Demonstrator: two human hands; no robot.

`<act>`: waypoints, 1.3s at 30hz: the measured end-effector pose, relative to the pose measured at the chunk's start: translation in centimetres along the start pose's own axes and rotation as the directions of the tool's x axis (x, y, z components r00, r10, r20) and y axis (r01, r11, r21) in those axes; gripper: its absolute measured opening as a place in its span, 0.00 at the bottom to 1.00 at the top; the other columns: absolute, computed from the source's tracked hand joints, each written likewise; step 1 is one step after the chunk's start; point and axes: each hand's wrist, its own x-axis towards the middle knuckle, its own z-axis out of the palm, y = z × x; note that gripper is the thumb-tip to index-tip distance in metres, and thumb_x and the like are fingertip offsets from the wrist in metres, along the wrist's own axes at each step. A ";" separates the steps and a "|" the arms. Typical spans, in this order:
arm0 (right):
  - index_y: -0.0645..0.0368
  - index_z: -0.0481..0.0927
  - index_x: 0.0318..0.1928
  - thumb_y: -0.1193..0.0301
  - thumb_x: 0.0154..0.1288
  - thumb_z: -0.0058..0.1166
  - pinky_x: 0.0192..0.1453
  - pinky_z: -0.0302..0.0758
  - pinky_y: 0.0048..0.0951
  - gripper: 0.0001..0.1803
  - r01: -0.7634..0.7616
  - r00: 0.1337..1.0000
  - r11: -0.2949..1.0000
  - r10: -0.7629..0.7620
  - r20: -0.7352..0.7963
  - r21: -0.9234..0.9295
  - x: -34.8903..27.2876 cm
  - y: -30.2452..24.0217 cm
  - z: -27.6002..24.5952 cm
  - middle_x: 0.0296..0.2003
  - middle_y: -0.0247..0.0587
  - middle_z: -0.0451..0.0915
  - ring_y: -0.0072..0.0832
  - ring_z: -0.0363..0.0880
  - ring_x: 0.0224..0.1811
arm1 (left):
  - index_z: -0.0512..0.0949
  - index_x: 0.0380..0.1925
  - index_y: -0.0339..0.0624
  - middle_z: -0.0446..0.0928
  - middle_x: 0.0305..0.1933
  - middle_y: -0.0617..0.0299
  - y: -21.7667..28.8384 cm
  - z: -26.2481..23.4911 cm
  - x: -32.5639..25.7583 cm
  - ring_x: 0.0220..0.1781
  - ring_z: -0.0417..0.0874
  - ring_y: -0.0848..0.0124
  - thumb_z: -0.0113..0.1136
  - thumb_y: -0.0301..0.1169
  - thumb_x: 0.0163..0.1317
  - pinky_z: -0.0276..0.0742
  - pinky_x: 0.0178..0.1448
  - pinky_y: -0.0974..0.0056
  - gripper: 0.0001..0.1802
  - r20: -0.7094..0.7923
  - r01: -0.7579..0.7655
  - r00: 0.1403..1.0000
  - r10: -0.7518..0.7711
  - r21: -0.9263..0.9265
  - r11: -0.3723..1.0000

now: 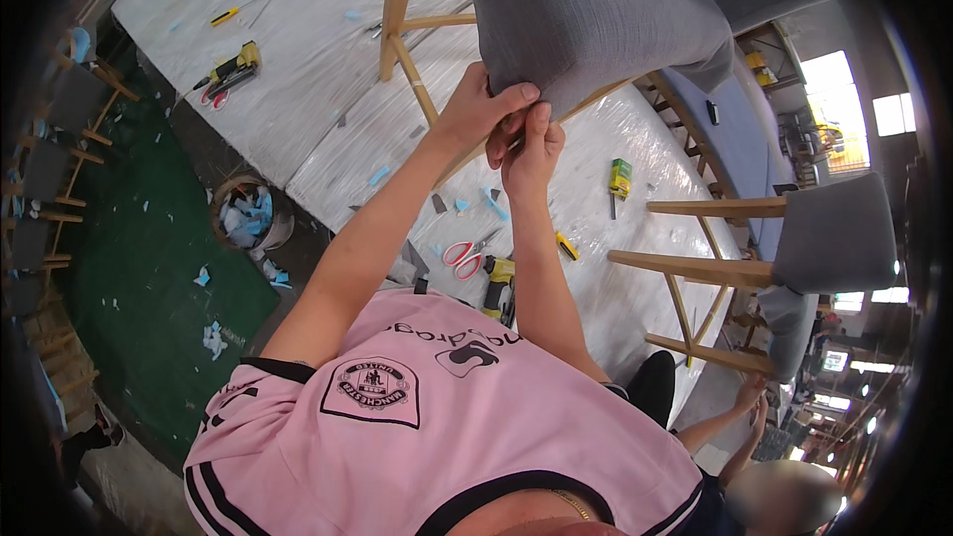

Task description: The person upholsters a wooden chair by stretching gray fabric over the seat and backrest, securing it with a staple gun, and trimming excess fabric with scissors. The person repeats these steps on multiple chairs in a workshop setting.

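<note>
On the white, film-wrapped table, a yellow-and-black handheld tool lies well left of your grey fabric-covered, wooden-legged chair, and red-handled metal scissors lie nearer you than it. At the chair's near corner, your left hand pinches the fabric edge, thumb on top, fingers curled beneath; just beside it, your right hand has fingers curled, thumb raised near that edge, its hold hidden and not determinable. Right of the chair is a second grey-upholstered wooden chair.
</note>
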 end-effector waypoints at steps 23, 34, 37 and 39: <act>0.66 0.85 0.43 0.80 0.61 0.70 0.50 0.78 0.22 0.10 0.258 0.886 0.728 -0.440 -0.145 -0.635 -1.2 -10.2 2.7 0.42 0.38 0.86 0.20 0.83 0.47 | 0.81 0.33 0.33 0.80 0.28 0.66 -1.7 0.5 0.4 0.32 0.76 0.79 0.69 0.43 0.64 0.72 0.34 0.68 0.20 -0.023 -0.203 0.979 0.203 0.026 0.979; 0.62 0.82 0.37 0.76 0.58 0.75 0.42 0.75 0.19 0.12 0.375 0.797 0.581 -0.599 -0.068 -0.722 0.5 -8.3 2.0 0.34 0.36 0.85 0.17 0.80 0.36 | 0.83 0.35 0.32 0.82 0.28 0.65 -1.6 0.9 0.4 0.33 0.78 0.79 0.69 0.41 0.64 0.73 0.35 0.67 0.19 -0.070 -0.220 0.972 0.224 0.066 0.973; 0.60 0.80 0.37 0.75 0.59 0.75 0.41 0.73 0.17 0.13 0.454 0.750 0.439 -0.658 0.067 -0.775 1.0 -7.8 1.1 0.34 0.34 0.83 0.16 0.79 0.36 | 0.83 0.36 0.31 0.82 0.29 0.64 -1.8 1.0 0.4 0.34 0.78 0.78 0.68 0.40 0.64 0.73 0.37 0.67 0.18 -0.068 -0.236 0.968 0.240 0.060 0.970; 0.60 0.79 0.38 0.76 0.60 0.74 0.41 0.72 0.16 0.13 0.508 0.720 0.391 -0.682 0.129 -0.768 1.2 -7.9 1.0 0.34 0.33 0.82 0.15 0.78 0.37 | 0.82 0.37 0.31 0.83 0.31 0.63 -1.7 0.8 0.5 0.36 0.79 0.78 0.68 0.39 0.64 0.74 0.38 0.67 0.18 -0.063 -0.216 0.974 0.218 0.039 0.976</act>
